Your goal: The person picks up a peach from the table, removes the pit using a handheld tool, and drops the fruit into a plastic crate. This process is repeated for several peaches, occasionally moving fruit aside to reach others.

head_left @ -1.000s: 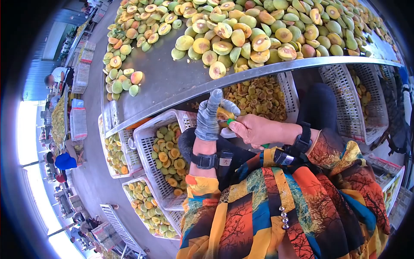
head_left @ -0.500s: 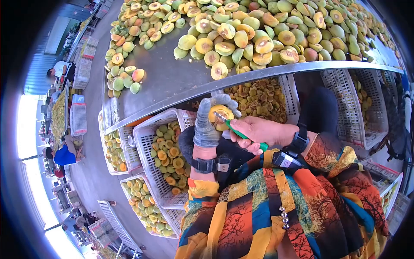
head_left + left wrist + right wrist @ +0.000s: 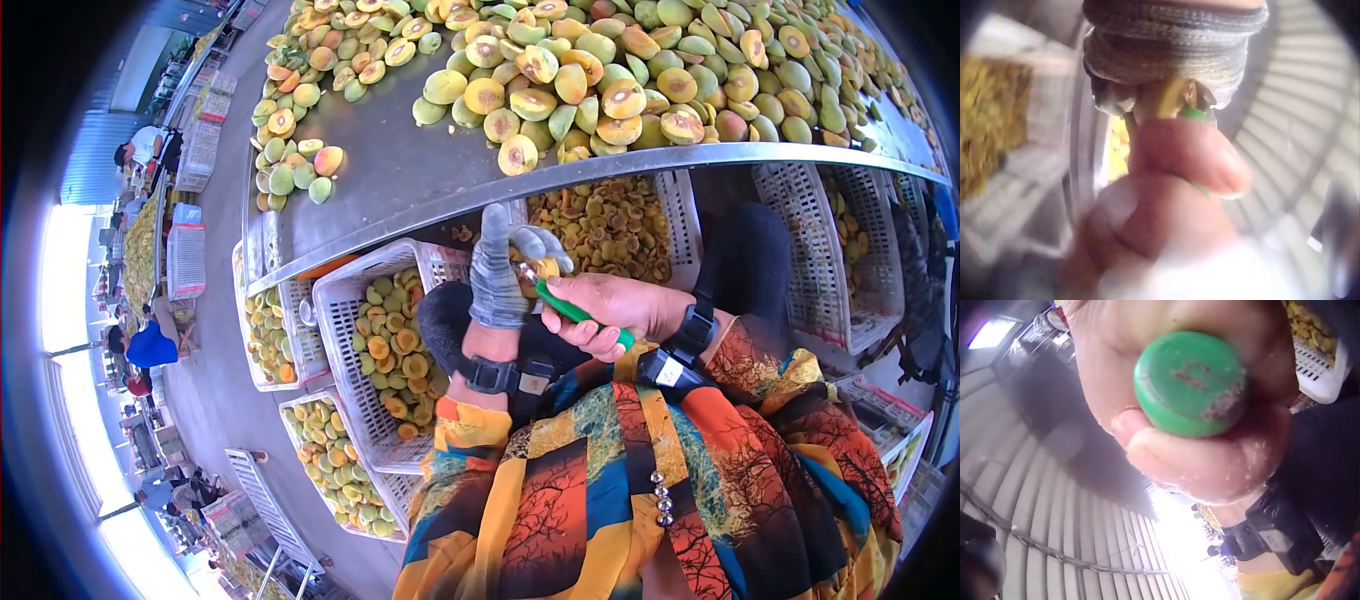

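Observation:
In the head view my left hand (image 3: 497,275), in a grey glove, holds a halved peach-like fruit (image 3: 545,268) with the thumb standing up and the fingers bent over it. Bare-skinned, my right hand (image 3: 622,305) grips a green-handled knife (image 3: 578,310), its working end right at the fruit. Most of the fruit is hidden behind fingers. In the left wrist view a yellow bit of the fruit (image 3: 1171,100) shows beneath the glove, close to the green handle. The right wrist view shows the round, dirt-marked butt of the knife (image 3: 1191,381) inside curled fingers.
A metal-edged table (image 3: 400,170) piled with fruit halves (image 3: 620,100) stands in front. Below its edge, a white crate (image 3: 683,230) holds scooped pieces. More crates of halves (image 3: 345,370) stand at the left, another crate (image 3: 830,260) at the right. People work far left.
Half a second ago the fruit's cut face was turned up with the knife tip at its centre. Now the fruit is tilted away, with the left fingers over it.

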### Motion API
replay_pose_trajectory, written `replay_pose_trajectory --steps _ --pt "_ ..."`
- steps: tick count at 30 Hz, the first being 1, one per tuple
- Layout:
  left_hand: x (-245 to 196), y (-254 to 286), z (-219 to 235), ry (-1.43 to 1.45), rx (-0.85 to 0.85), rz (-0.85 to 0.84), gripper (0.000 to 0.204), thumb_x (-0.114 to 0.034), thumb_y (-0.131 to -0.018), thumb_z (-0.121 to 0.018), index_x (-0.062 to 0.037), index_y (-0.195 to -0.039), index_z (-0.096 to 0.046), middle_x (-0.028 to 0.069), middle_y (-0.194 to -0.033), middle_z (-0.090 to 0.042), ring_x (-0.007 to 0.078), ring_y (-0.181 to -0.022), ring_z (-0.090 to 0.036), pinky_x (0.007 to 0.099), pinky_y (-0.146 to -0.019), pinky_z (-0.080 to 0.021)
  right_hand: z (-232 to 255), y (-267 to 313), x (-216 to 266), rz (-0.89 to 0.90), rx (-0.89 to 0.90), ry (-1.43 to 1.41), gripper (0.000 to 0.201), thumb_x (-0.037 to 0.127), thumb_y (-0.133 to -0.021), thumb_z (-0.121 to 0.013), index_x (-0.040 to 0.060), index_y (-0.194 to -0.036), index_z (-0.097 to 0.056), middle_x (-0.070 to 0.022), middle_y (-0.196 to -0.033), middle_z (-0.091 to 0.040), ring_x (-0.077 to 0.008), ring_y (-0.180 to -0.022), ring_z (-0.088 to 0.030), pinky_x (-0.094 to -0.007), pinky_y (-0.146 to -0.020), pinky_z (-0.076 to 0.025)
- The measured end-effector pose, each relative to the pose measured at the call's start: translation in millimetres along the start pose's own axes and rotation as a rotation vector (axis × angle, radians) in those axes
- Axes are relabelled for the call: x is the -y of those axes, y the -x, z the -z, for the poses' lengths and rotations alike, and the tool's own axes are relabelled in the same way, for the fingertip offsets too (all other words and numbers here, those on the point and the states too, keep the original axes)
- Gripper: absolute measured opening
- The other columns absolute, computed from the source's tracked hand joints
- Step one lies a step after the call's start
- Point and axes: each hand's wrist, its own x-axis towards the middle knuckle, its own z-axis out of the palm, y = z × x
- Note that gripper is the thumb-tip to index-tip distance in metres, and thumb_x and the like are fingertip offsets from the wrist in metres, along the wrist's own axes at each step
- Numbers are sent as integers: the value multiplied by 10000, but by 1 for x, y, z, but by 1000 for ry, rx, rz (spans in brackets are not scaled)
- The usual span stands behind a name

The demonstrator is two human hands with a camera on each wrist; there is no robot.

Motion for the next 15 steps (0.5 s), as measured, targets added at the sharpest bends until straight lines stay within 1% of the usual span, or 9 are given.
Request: replay_pose_trajectory --steps 1,3,4,5,8,9,10,12,15 --pt "9 -6 5 112 -38 -27 492 -564 -810 -458 -121 -622 -558 160 -673 -594 278 -503 -570 353 -472 -494 5 -4 -3 42 62 -87 406 444 -916 -323 64 -850 -450 43 -545 -343 -25 -350 -287 -181 -289 -270" --pt "19 -14 25 443 135 128 461 -516 -839 -442 -76 -749 -545 77 -804 -579 240 -670 -579 375 -498 -509 6 -8 -4 77 126 -165 399 439 -920 -319 67 -860 -452 43 -544 -346 -26 -346 -288 -179 -286 -266" --pt "49 -33 57 583 -117 196 474 -540 -835 -429 -80 -859 -536 76 -819 -578 234 -708 -568 383 -558 -512 4 -10 -6 157 219 -203 396 435 -921 -318 68 -858 -453 44 -545 -344 -26 -347 -290 -180 -286 -266" --pt "49 -29 47 588 -117 183 474 -540 -835 -429 -80 -859 -536 76 -819 -578 234 -708 -568 383 -558 -512 3 -10 -5 233 311 -236 392 431 -923 -316 69 -857 -454 44 -546 -343 -26 -347 -292 -181 -286 -266" --pt "39 -16 24 247 -651 203 553 -594 -813 -417 -62 -888 -548 95 -838 -599 233 -731 -572 395 -661 -496 13 2 11 376 -239 50 350 380 -923 -345 65 -845 -475 5 -527 -375 -79 -361 -360 -224 -333 -333" --pt "43 -15 36 162 -503 80 521 -568 -822 -433 -63 -834 -558 101 -767 -600 233 -700 -582 365 -632 -501 33 -2 9 417 -445 260 304 339 -917 -391 55 -850 -476 -29 -529 -410 -128 -379 -411 -267 -368 -376" --pt "34 -11 30 135 -475 68 486 -537 -824 -460 -62 -811 -566 98 -734 -595 229 -676 -585 340 -616 -500 49 -5 2 420 -444 263 304 339 -917 -391 55 -850 -476 -29 -529 -410 -128 -379 -411 -267 -368 -376" --pt "24 -10 25 106 -443 55 454 -506 -827 -487 -62 -787 -575 95 -701 -591 225 -651 -588 316 -601 -498 59 -7 -4 705 -954 1291 285 285 -874 -469 1 -881 -480 -200 -666 -557 -333 -551 -561 -401 -503 -437" --pt "28 -11 24 110 -512 26 370 -421 -827 -546 -55 -787 -584 78 -705 -592 193 -612 -580 269 -574 -484 31 -12 -7 638 -883 1100 290 261 -854 -489 -20 -922 -471 -272 -746 -554 -425 -726 -556 -453 -634 -430"
